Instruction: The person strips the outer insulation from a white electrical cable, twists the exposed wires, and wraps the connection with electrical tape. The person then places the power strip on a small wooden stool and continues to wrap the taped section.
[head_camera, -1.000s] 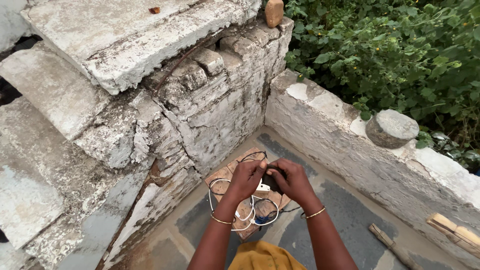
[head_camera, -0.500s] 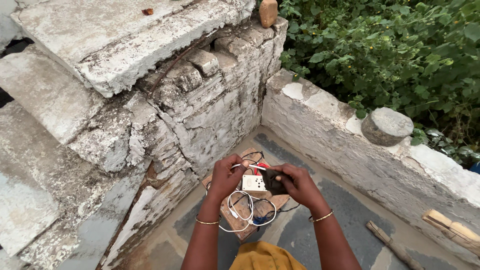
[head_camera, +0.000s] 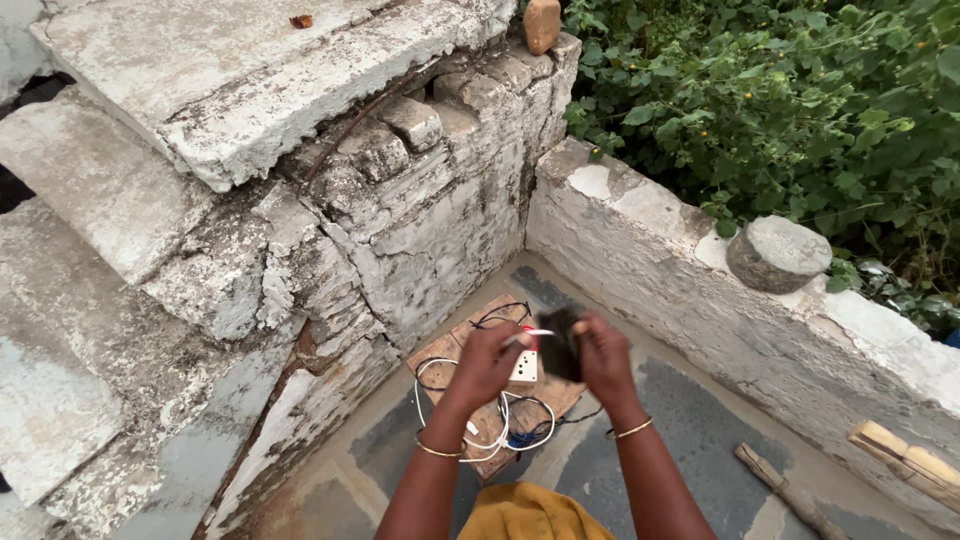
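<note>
My left hand pinches a thin white wire or pin that sticks out to the right above a white socket box. A dark, blurred object is gripped in my right hand, right beside the left. Both hands hover over a wooden board lying on the floor in the corner. White and black wires loop across the board below my hands. Each wrist wears a thin bangle.
A crumbling white brick stair rises at left and behind the board. A low plastered wall runs along the right, with a round stone on top and bushes beyond. Wooden sticks lie on the floor at right.
My hands have lifted off the wire loops and come together over the socket box. The right hand now holds a dark object and moves fast enough to blur.
</note>
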